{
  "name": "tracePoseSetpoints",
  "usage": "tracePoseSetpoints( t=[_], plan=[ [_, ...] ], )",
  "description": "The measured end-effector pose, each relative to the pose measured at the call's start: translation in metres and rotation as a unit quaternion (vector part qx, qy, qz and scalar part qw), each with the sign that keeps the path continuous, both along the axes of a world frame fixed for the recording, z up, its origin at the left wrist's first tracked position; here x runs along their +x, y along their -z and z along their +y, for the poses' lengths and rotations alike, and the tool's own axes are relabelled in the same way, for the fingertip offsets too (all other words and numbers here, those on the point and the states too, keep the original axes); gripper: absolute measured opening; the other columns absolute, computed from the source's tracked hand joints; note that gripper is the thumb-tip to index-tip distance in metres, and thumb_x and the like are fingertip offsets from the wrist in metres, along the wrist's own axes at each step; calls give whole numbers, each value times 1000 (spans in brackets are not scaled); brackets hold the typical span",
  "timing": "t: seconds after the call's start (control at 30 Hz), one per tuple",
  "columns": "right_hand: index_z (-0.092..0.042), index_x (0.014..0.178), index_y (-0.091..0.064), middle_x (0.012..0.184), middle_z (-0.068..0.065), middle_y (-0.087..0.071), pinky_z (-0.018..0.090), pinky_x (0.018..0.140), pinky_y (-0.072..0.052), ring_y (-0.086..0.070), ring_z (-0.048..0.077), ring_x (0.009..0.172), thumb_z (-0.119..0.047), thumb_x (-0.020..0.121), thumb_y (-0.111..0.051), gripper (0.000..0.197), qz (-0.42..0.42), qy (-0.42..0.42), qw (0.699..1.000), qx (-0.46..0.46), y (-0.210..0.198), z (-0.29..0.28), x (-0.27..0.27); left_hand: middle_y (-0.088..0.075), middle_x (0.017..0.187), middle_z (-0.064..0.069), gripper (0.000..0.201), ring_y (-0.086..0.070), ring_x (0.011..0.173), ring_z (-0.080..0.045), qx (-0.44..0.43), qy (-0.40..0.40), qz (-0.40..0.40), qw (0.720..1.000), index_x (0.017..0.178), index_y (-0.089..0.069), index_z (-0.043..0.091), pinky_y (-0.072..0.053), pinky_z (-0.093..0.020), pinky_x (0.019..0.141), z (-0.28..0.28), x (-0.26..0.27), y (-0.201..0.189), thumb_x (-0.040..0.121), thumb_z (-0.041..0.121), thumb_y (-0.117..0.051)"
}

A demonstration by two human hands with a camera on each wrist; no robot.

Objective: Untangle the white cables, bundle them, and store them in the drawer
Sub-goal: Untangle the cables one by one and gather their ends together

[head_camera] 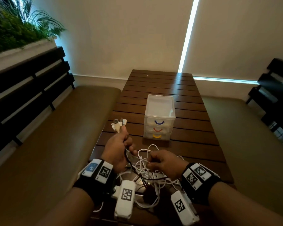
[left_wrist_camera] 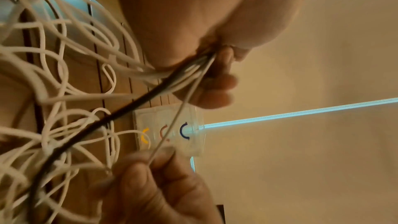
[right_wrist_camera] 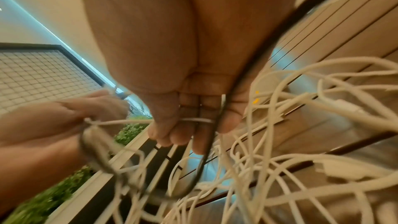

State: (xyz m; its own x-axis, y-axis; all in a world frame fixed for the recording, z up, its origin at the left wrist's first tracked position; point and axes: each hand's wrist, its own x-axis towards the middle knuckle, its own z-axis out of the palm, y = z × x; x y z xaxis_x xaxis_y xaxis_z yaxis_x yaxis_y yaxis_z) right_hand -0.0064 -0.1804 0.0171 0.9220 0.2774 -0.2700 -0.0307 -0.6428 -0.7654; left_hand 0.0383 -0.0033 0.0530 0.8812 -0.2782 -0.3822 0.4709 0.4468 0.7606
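Note:
A tangle of white cables [head_camera: 147,170] with one black cable [left_wrist_camera: 120,113] in it lies on the near end of the wooden table [head_camera: 186,144]. My left hand [head_camera: 119,144] grips a bunch of the cables, and several plug ends [head_camera: 118,124] stick out above the fist. My right hand [head_camera: 163,162] pinches one thin white cable [left_wrist_camera: 172,130] that runs taut to the left hand. A clear three-drawer unit [head_camera: 159,118] with blue, red and yellow handles stands behind the tangle, all drawers shut.
Padded benches [head_camera: 59,136] run along both sides of the table. A planter with green plants [head_camera: 15,30] sits behind the left bench. The far half of the table [head_camera: 162,82] carries nothing but a small white speck.

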Motion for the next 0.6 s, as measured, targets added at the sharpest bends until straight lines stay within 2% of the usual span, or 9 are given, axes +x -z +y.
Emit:
tracePoseSetpoints(
  t=[0.07, 0.1, 0.17, 0.23, 0.33, 0.37, 0.4, 0.47, 0.6],
  plan=[
    [-12, 89, -64, 81, -1, -65, 31, 74, -50, -60, 12, 75, -18, 91, -63, 7, -14, 16, 1000, -10, -1, -10, 4, -29, 50, 5, 38, -27, 38, -10, 60, 20, -38, 997, 66, -41, 19, -29, -21, 36, 9, 2, -12, 97, 39, -49],
    [-13, 88, -64, 82, 0, -66, 32, 77, -51, -60, 13, 77, -19, 91, -63, 7, -24, 17, 999, -23, -3, -14, 7, -31, 51, 6, 33, -28, 39, -9, 147, 33, -85, 985, 69, -45, 19, -29, -21, 38, 13, 1, -18, 94, 36, -56],
    [-15, 86, -62, 83, -1, -64, 30, 76, -49, -60, 12, 78, -24, 91, -63, 10, -46, 12, 996, -75, -6, -20, 12, -44, 51, 11, 20, -36, 42, -6, 335, 67, -199, 918, 73, -54, 23, -32, -23, 46, 21, 0, -36, 89, 28, -65],
    [-18, 84, -62, 83, -3, -64, 26, 74, -48, -59, 10, 77, -25, 92, -62, 10, -63, 34, 992, -105, -9, -29, 18, -56, 58, 11, 15, -45, 48, -2, 433, 76, -286, 852, 76, -59, 26, -35, -24, 51, 25, 1, -55, 89, 22, -65],
    [-18, 81, -66, 82, 2, -68, 37, 79, -54, -64, 18, 79, -23, 90, -64, 11, -114, 109, 984, -83, -19, -36, 28, -54, 61, 7, 25, -50, 57, -13, 553, 57, -362, 748, 67, -55, 28, -36, -26, 55, 31, 7, -70, 90, 22, -63],
    [-15, 81, -67, 82, 4, -69, 41, 79, -55, -65, 20, 79, -22, 89, -66, 11, -135, 123, 981, -69, -25, -35, 32, -53, 61, 8, 27, -50, 58, -16, 579, 59, -368, 725, 66, -53, 28, -36, -27, 55, 31, 9, -70, 91, 23, -61],
    [-12, 83, -68, 82, 6, -70, 43, 79, -56, -66, 22, 79, -21, 88, -68, 11, -155, 125, 979, -55, -34, -30, 34, -52, 61, 8, 27, -50, 58, -15, 587, 60, -373, 716, 66, -52, 28, -36, -26, 53, 30, 9, -69, 91, 24, -61],
    [-9, 88, -70, 85, 7, -71, 41, 78, -57, -67, 21, 80, -18, 85, -71, 9, -207, 98, 972, -49, -52, -17, 39, -51, 58, 9, 26, -47, 53, -7, 567, 55, -386, 726, 67, -53, 26, -33, -18, 48, 20, 4, -63, 91, 22, -62],
    [-13, 87, -71, 77, -4, -67, 17, 64, -50, -61, 8, 70, -12, 85, -69, 3, -289, 53, 954, -53, -85, 0, 42, -50, 39, 13, 27, -43, 37, 1, 440, 73, -344, 826, 62, -59, 24, -31, -9, 39, 5, -3, -55, 87, 27, -68]
  ],
)
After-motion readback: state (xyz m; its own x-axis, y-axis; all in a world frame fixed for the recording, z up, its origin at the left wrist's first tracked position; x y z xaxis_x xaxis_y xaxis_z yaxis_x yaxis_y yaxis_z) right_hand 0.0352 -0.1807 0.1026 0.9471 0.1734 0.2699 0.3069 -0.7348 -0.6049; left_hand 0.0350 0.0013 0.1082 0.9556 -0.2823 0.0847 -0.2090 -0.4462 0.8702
